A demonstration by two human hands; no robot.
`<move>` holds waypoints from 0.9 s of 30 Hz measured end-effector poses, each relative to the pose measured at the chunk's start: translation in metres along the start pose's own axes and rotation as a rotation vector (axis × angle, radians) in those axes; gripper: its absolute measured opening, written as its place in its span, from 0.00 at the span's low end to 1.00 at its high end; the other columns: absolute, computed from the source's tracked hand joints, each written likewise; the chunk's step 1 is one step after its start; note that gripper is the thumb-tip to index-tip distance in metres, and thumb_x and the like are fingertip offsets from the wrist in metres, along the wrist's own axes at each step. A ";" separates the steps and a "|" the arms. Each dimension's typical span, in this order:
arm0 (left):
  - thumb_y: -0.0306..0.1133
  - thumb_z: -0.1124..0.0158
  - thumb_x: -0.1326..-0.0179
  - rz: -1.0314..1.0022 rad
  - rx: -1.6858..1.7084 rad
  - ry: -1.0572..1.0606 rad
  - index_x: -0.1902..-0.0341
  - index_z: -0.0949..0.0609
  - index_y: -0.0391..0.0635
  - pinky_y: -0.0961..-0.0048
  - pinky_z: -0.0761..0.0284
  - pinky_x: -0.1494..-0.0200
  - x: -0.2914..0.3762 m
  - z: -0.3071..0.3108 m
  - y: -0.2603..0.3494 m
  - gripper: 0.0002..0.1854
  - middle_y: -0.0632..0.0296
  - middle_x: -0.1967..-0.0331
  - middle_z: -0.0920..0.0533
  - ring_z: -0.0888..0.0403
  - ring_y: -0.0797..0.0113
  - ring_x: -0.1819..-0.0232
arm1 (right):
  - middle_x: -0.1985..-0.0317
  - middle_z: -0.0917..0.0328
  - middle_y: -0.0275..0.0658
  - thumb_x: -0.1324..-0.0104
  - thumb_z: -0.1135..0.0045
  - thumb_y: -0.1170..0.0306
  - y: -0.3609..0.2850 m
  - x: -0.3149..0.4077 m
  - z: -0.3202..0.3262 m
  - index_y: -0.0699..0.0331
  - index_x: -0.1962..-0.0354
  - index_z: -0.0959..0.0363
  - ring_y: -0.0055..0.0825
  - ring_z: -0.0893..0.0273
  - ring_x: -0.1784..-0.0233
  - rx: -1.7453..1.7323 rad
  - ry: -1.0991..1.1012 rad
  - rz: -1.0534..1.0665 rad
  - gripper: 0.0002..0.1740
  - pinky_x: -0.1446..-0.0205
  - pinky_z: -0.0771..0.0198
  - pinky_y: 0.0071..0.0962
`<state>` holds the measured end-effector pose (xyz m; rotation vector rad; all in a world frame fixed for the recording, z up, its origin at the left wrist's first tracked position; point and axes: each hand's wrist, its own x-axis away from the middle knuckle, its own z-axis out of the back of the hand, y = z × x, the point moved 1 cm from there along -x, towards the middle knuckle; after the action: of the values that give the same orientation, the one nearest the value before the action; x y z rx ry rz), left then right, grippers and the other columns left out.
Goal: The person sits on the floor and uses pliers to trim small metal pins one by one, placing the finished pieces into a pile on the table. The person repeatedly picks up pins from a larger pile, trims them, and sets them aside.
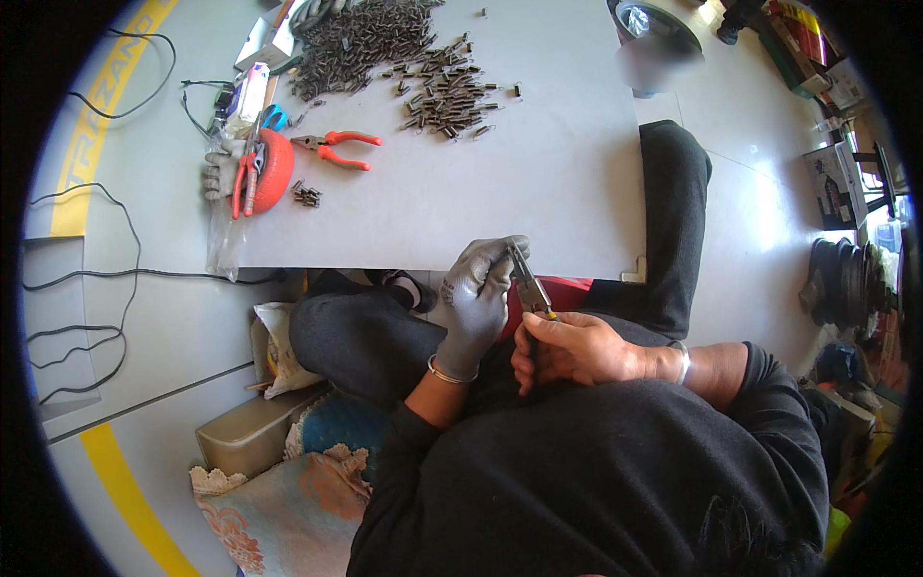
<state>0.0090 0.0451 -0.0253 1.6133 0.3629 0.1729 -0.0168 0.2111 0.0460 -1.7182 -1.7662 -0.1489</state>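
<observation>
My right hand, bare, grips a pair of long-nose pliers by the handles, with the jaws pointing up and slightly left. My left hand wears a grey coated work glove. Its fingers are bent together around the tips of the jaws, just off the table's near edge. Whatever may lie between those fingers is hidden. Beyond them on the grey table lies a loose spread of small metal coil springs, and behind it a large dense heap of springs.
Red-handled pliers lie near a small spring cluster. More red-handled pliers rest on a round red object beside a spare glove. Blue-handled scissors, a white box, a bucket and black cables are around.
</observation>
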 end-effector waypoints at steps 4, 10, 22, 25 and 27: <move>0.26 0.44 0.26 0.002 -0.071 -0.001 0.47 0.19 0.34 0.75 0.21 0.49 0.000 0.002 0.003 0.11 0.57 0.55 0.16 0.17 0.71 0.53 | 0.65 0.29 0.40 0.19 0.61 0.53 -0.001 0.002 -0.004 0.62 0.58 0.34 0.34 0.26 0.58 0.055 0.059 0.000 0.19 0.44 0.28 0.42; 0.27 0.44 0.26 -0.005 -0.137 -0.008 0.48 0.18 0.34 0.75 0.21 0.49 0.001 0.003 0.010 0.10 0.59 0.56 0.16 0.18 0.71 0.53 | 0.66 0.30 0.39 0.19 0.61 0.53 0.000 -0.002 -0.005 0.62 0.59 0.35 0.33 0.27 0.59 0.084 0.133 -0.018 0.20 0.47 0.28 0.40; 0.28 0.46 0.25 0.078 0.085 0.076 0.46 0.19 0.33 0.71 0.20 0.48 -0.003 0.004 0.000 0.13 0.57 0.53 0.15 0.16 0.69 0.54 | 0.62 0.23 0.42 0.20 0.60 0.54 -0.016 -0.004 -0.009 0.64 0.57 0.30 0.34 0.22 0.56 0.116 0.105 -0.080 0.20 0.44 0.26 0.37; 0.30 0.45 0.25 0.143 0.266 0.128 0.42 0.20 0.34 0.67 0.20 0.43 -0.009 0.010 0.001 0.15 0.54 0.47 0.16 0.17 0.65 0.48 | 0.63 0.20 0.41 0.21 0.57 0.52 -0.024 -0.003 -0.010 0.66 0.56 0.28 0.34 0.18 0.57 0.081 0.026 -0.110 0.23 0.48 0.23 0.35; 0.29 0.45 0.25 0.180 0.358 0.171 0.41 0.20 0.35 0.65 0.21 0.41 -0.011 0.012 0.005 0.15 0.53 0.45 0.16 0.17 0.65 0.46 | 0.61 0.20 0.41 0.20 0.57 0.55 -0.026 -0.004 -0.008 0.66 0.55 0.27 0.32 0.19 0.55 0.114 0.085 -0.011 0.21 0.46 0.23 0.34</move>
<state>0.0029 0.0300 -0.0199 1.9927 0.3960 0.4030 -0.0379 0.2002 0.0593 -1.5989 -1.6898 -0.1220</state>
